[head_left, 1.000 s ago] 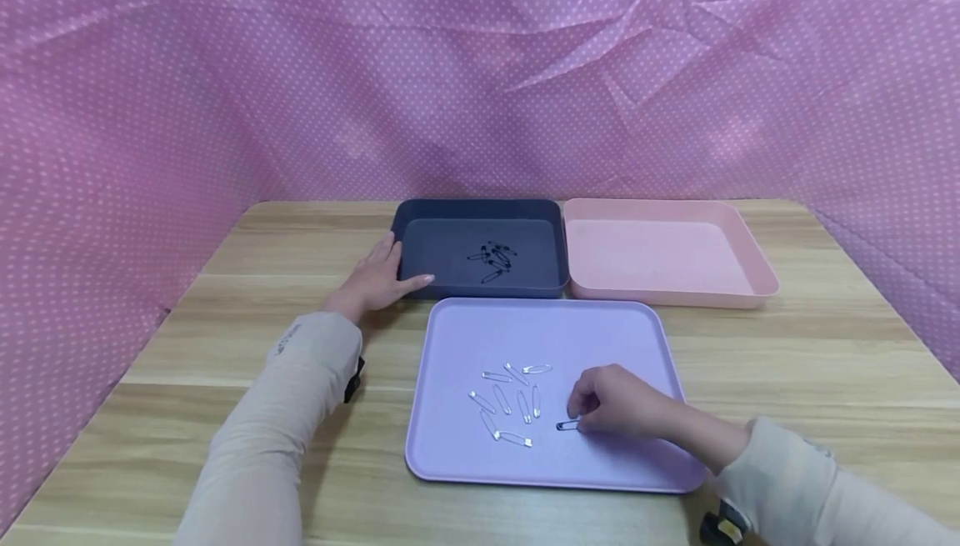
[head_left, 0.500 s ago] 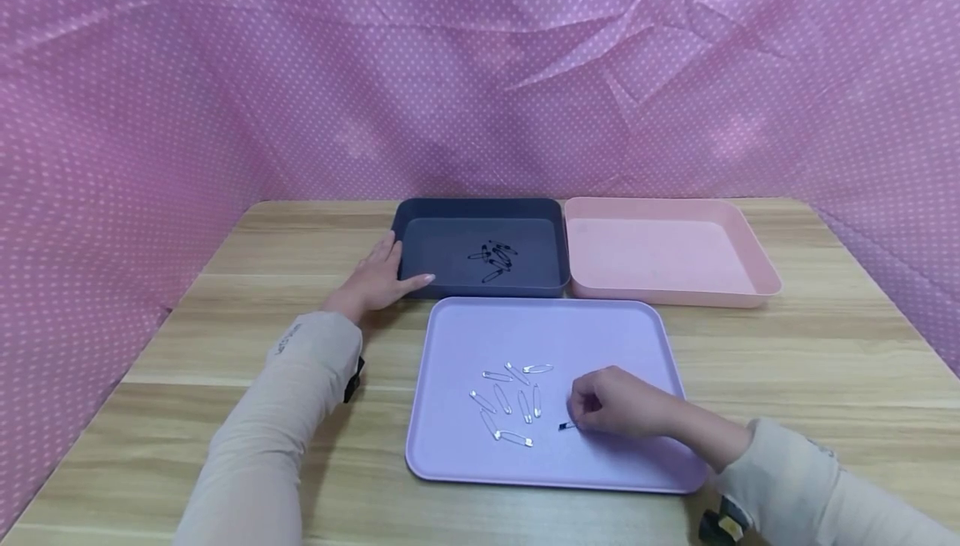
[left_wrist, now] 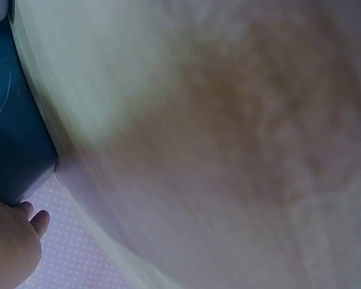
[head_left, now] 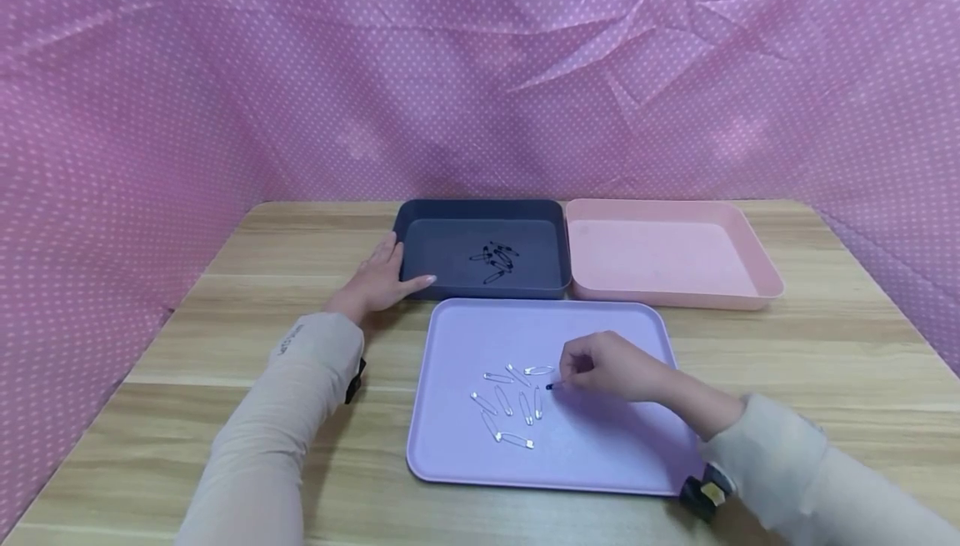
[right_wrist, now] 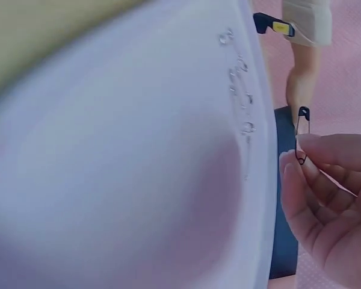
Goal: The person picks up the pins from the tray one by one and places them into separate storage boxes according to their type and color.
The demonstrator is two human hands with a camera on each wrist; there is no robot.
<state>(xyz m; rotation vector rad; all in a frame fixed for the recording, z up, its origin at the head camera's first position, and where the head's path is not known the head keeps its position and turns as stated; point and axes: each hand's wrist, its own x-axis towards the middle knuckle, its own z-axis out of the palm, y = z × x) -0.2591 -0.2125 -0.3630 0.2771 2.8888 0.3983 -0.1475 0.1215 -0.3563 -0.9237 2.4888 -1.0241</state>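
Note:
My right hand (head_left: 617, 368) pinches a black safety pin (right_wrist: 303, 136) between thumb and fingertips, held above the lilac tray (head_left: 615, 454). The pin's dark head points left in the head view. Several silver safety pins (head_left: 514, 440) lie loosely on that tray, left of the hand. My left hand (head_left: 377, 278) rests against the near left corner of the dark navy tray (head_left: 435, 246), its thumb over the front rim and its fingers along the left side. Inside that tray lies a small heap of several black safety pins (head_left: 498, 259).
A pink tray (head_left: 660, 258) stands right beside the navy one, behind the lilac tray. All three sit on a wood-grain table (head_left: 795, 346). A pink dotted cloth (head_left: 480, 71) hangs behind and at both sides.
My right hand has picked the black safety pin up off the lilac tray and moved it up and slightly left, away from me. The left hand has stayed in place.

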